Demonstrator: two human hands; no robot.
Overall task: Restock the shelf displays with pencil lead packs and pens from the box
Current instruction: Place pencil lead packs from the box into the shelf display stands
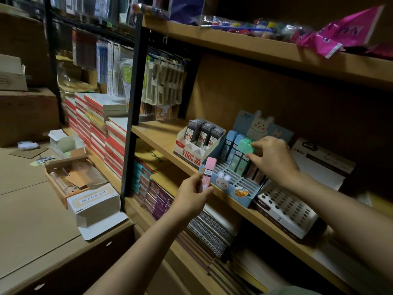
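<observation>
Head view:
- Blue rabbit display tray (pixel 228 189), slotted, on the wooden shelf (pixel 161 135); taken as landmark.
- Left hand (pixel 194 193): just in front of the tray's left corner, fingers and thumb pinching one pink lead pack (pixel 207 174), held upright and clear of the slots.
- Right hand (pixel 271 158): over the tray's rear rows, fingertips curled onto the top of a green lead pack (pixel 244 159) standing in a slot.
- Blue lead packs (pixel 230 145): upright, left of the green ones in the tray.
- White display box of dark lead packs (pixel 197 141): just left of the tray.
- White perforated pen stand (pixel 289 211): just right of the tray.
</observation>
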